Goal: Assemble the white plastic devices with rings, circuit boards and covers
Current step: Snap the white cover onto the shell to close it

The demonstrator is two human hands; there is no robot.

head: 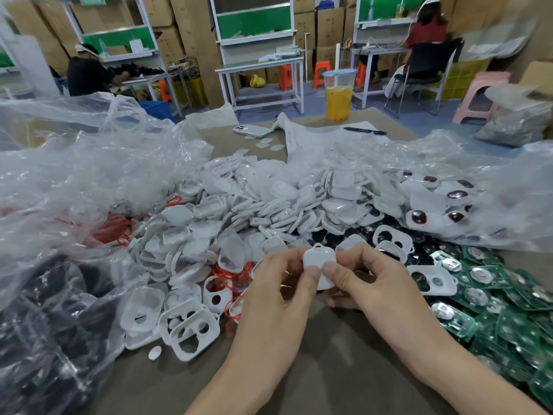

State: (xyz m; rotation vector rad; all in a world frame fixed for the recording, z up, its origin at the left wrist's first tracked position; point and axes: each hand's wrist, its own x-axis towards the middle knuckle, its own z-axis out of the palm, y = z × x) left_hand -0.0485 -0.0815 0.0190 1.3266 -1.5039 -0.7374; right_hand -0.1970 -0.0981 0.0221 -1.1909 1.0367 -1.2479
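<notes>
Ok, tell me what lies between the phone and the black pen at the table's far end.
In the head view, a white printed paper sheet fills the gap between the phone and the pen; small white plastic pieces lie nearer.

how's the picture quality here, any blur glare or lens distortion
Head view: sharp at the centre, where the left hand and right hand pinch the white device; wide-angle bending tilts the shelving units at the back; the top right corner is smeared by blur; the clear plastic bags on the left catch soft glare.
</notes>
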